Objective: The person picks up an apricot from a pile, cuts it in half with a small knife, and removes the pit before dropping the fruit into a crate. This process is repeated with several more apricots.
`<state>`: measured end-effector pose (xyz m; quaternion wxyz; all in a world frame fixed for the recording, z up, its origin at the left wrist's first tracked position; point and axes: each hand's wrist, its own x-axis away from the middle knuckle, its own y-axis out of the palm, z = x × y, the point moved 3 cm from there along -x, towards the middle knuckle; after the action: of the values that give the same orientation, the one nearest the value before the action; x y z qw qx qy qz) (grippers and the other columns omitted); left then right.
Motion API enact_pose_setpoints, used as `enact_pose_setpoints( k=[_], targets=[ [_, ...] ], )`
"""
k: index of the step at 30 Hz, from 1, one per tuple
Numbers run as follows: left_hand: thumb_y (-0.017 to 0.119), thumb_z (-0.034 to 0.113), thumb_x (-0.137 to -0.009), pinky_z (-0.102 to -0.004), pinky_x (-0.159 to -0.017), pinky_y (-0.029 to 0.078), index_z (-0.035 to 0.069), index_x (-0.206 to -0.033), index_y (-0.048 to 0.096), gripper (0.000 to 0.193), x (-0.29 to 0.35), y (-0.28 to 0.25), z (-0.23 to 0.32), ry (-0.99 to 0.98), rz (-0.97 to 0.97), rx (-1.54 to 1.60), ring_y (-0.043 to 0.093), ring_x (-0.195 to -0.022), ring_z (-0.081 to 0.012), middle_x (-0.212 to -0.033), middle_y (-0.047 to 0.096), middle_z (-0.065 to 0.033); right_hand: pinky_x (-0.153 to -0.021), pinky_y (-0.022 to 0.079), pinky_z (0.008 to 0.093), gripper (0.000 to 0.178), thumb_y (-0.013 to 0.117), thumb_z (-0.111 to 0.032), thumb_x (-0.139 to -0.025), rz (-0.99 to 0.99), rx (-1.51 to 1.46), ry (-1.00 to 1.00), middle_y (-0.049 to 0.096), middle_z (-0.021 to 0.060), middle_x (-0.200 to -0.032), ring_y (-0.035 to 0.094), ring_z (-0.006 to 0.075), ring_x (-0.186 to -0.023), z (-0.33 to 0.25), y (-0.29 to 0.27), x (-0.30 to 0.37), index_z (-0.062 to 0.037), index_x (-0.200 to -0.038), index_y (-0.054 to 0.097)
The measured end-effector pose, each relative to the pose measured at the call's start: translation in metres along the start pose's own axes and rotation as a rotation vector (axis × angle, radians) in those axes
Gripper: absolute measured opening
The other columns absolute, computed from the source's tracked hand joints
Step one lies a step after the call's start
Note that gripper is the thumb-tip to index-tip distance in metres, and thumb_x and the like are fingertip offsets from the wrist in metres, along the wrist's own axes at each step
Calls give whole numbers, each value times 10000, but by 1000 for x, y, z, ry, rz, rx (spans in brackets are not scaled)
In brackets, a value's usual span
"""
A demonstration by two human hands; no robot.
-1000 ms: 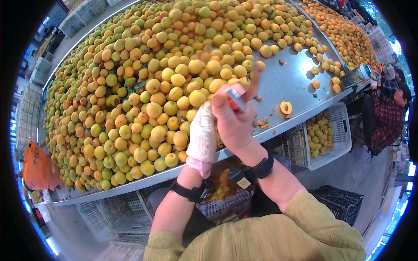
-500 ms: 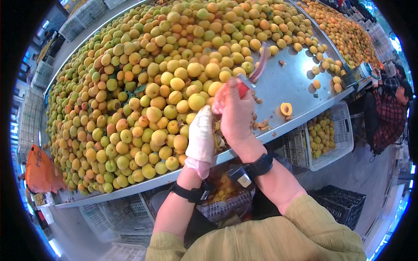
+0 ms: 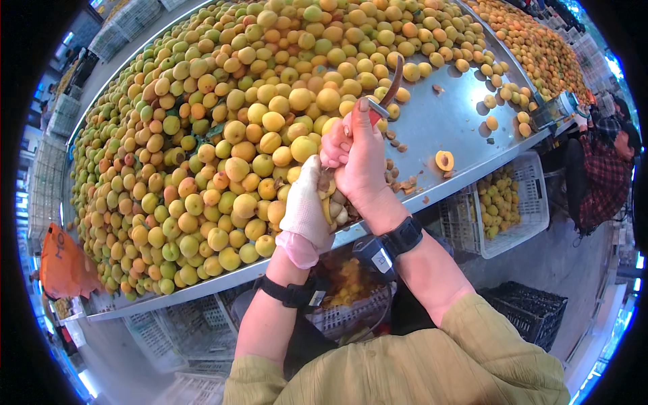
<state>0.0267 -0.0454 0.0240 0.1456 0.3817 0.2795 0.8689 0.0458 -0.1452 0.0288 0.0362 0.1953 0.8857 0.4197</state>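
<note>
My right hand (image 3: 363, 165) is bare and wrapped round the red handle of a curved knife (image 3: 393, 86), thumb stretched along it. The blade points up and away, over the edge of the apricot pile (image 3: 270, 121). Close against it on the left is my left hand (image 3: 304, 202), in a white glove with a pink cuff. Its fingers are closed and mostly hidden, so what they hold cannot be made out. Pale pits and scraps (image 3: 337, 206) lie between my wrists at the table's near edge. A halved apricot (image 3: 444, 160) rests cut side up to the right.
The metal table (image 3: 432, 121) has a raised rim. Below its near edge stand a basket of fruit (image 3: 354, 314), a white crate of apricots (image 3: 533, 196) and a black crate (image 3: 523, 317). An orange bag (image 3: 64, 263) hangs at left. A person in plaid (image 3: 597, 175) sits at right.
Both hands have shifted slightly left. The knife has turned so its blade stands more upright, and my right hand's fingers now show more clearly.
</note>
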Motion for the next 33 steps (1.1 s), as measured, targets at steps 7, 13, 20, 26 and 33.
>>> enact_pose_setpoints(
  k=[7,13,20,26,33],
  targets=[
    [490,411,-975,-231,-431,377,165,-930,561,260,-4,-10,2,-215,-183,371,431,-474,-91,-663,517,47,-449,250,256,433,551,-516,-936,-13,-284,96,330,-45,-567,293,90,-462,-1,1,-13,-170,-700,442],
    [497,440,-966,-268,-472,468,67,-1038,610,396,-1,-22,24,132,45,111,563,-557,-123,-757,616,-23,-441,324,239,298,647,-369,-919,40,488,113,437,-51,-581,417,61,-497,-18,-1,4,-125,-805,520],
    [434,436,-996,-267,-673,524,39,-1161,538,441,0,-23,35,441,80,89,613,-799,-164,-964,629,-98,-700,518,303,421,743,-314,-836,-209,1074,-107,659,69,-866,618,138,-750,11,3,18,-1,-1036,545],
    [411,410,-1009,-282,-799,500,44,-1160,536,416,-2,-24,34,493,111,-14,580,-923,-170,-1025,595,-91,-674,500,306,353,735,-261,-834,-126,1058,-129,657,89,-807,594,136,-700,-2,-3,12,9,-1014,594],
    [399,269,-1035,-262,-893,435,22,-1124,562,309,0,-18,34,738,120,-191,517,-990,-130,-1085,552,-54,-565,436,270,225,720,-191,-837,-129,880,50,578,9,-665,483,83,-611,15,5,20,9,-831,618]
  ],
)
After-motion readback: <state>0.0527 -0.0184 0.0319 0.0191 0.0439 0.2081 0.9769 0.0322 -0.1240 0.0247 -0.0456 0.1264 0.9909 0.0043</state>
